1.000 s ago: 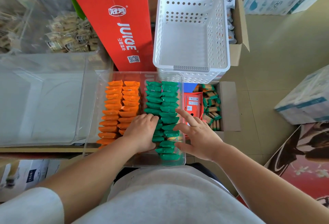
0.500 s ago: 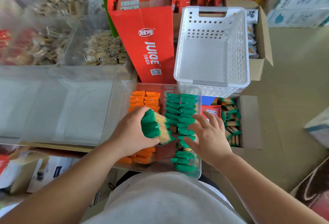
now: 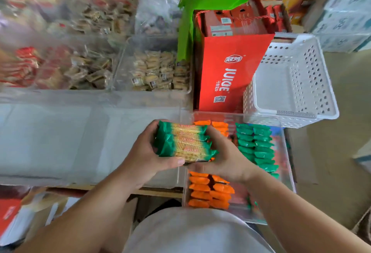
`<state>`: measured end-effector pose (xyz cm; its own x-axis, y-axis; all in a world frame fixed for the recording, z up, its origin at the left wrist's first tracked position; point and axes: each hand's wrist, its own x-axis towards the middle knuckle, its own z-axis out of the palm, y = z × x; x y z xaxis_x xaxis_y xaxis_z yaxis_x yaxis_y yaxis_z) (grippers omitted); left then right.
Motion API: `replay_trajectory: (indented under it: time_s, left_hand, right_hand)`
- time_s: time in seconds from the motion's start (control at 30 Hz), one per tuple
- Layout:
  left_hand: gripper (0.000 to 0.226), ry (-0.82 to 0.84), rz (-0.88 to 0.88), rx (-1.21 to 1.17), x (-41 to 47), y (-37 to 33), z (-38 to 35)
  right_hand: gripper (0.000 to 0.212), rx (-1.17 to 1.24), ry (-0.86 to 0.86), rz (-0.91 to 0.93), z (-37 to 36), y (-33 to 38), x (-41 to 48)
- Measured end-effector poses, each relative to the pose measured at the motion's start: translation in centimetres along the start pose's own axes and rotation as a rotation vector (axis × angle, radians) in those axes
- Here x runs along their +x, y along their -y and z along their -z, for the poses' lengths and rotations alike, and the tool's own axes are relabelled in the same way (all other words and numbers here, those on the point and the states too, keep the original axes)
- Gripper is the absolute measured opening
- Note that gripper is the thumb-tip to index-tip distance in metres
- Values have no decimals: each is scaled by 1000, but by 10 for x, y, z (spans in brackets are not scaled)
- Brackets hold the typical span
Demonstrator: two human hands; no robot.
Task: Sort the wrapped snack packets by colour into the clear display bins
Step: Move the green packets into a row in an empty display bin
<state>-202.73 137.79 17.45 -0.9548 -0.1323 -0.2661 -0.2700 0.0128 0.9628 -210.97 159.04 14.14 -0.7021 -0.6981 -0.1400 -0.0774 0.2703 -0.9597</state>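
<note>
The big clear bin (image 3: 60, 138) on the left of the counter (image 3: 156, 191) looks like where these are headed. The left hand (image 3: 144, 156) has its grip clenched round one end of a stack of green packets (image 3: 184, 142), thumb on the near edge. The right hand (image 3: 226, 156) clamps the other end, I guess so the loose stack doesn't fan out. It's held in the air right over the seam between that bin and the smaller bin (image 3: 289, 164), where orange packets (image 3: 208, 192) and green rows (image 3: 255, 144) sit side by side.

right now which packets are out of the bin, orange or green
The green packets gripped between left hand and right hand; orange packets all lie in the clear bin.
</note>
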Motion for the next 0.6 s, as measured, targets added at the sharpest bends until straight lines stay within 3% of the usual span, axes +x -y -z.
replay_trajectory:
  time_s: [0.2,0.4,0.6]
  left_hand:
    - [83,118,39,336,5,9,86]
    - [94,241,-107,721,17,17,128]
    - [65,320,-101,909,40,55,134]
  right_hand:
    - [68,41,-35,-94,-66,16,41]
    - [79,-381,-58,-136,-98,29,66]
    - [103,-782,42,-239,-114,26,82]
